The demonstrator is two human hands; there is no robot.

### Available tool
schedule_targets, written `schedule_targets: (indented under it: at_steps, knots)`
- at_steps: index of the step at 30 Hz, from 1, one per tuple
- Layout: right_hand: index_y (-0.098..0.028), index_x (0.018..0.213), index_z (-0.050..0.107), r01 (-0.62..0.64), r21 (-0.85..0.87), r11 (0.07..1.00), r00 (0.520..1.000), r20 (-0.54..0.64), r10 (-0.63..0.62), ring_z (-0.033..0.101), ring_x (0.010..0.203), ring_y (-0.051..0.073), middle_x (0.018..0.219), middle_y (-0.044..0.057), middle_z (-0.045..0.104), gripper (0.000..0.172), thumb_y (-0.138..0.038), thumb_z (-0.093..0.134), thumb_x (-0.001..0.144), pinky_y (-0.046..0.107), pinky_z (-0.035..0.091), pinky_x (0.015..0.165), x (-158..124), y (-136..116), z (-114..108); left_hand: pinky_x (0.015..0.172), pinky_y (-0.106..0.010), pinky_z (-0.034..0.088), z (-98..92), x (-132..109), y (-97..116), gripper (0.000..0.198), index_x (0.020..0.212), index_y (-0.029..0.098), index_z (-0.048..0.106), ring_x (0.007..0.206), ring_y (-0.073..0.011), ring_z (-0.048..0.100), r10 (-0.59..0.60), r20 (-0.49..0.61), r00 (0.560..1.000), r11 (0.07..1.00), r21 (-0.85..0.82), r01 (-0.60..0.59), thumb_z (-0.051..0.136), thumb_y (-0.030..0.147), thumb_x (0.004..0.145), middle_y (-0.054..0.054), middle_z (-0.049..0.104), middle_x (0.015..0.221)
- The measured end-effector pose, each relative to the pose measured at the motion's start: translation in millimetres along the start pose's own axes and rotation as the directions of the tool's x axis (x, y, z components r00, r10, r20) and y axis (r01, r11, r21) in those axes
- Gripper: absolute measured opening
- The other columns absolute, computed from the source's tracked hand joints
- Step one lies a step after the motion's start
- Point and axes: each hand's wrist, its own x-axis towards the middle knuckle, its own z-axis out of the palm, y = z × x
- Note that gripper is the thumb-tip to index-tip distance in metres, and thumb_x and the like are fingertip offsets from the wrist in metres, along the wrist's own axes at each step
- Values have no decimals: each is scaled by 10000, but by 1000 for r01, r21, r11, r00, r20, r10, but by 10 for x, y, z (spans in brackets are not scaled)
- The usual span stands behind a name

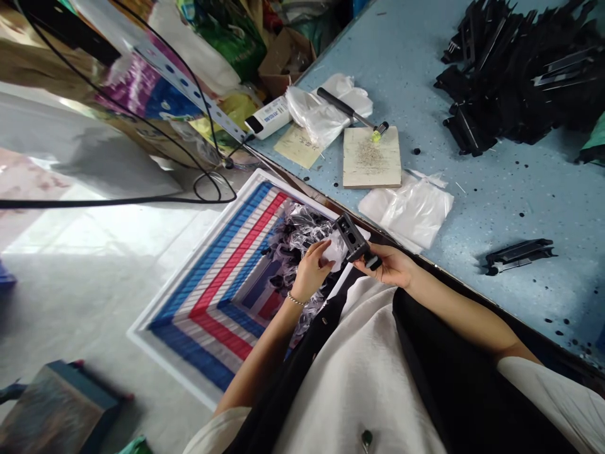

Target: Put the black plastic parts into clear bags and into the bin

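My right hand [390,265] is closed around a small black plastic part [353,239], held just below the table's edge over my lap. My left hand [312,270], with a bead bracelet at the wrist, pinches a small clear plastic bag [336,251] right beside that part. Under both hands lies a heap of bagged black parts [295,236] inside a large woven sack [222,277] striped red, white and blue.
The blue table [496,189] carries a wooden block [371,157], a small hammer [352,112], clear bags [411,211], a white bottle [268,118], a lone black part [517,254] and a big pile of black parts [524,69]. Black cables [142,200] cross the floor at left.
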Motion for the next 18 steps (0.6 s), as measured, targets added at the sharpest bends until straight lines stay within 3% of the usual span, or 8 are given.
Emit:
schedule_targets:
  at_steps: [4,10,15,18]
  knots:
    - [-84,1115,592,-68,-107,992,994,76,76,777,854,185,921,94,766,135,-132,502,1025,291,665,763,-75,72,-75,685,-277,589,-18,18,104,493,1281,189,650,719,-123,639,34,7,999,999,3,-34,684,174,790,-131,611,1353]
    - [-101,1043,585,-115,-119,986,993,-29,113,781,751,181,826,71,756,65,-128,536,1011,242,655,667,-29,150,-350,707,-273,611,-47,9,207,668,1467,242,503,880,-157,689,116,-73,991,993,5,-116,661,157,824,-141,533,1457]
    - [-108,1012,608,-35,-179,983,994,-109,15,766,708,168,811,57,756,42,-124,576,990,247,653,634,23,122,-415,1035,-379,563,-69,-74,309,650,1543,265,405,1310,-255,591,350,3,937,928,137,-347,585,180,925,-132,534,1485]
    - [-98,963,635,51,-293,955,988,-125,-92,740,646,155,765,54,744,56,-140,601,976,253,650,626,26,111,-379,1119,-407,507,-89,-106,355,681,1583,285,325,1369,-252,552,420,-38,907,893,198,-405,560,172,953,-130,541,1481]
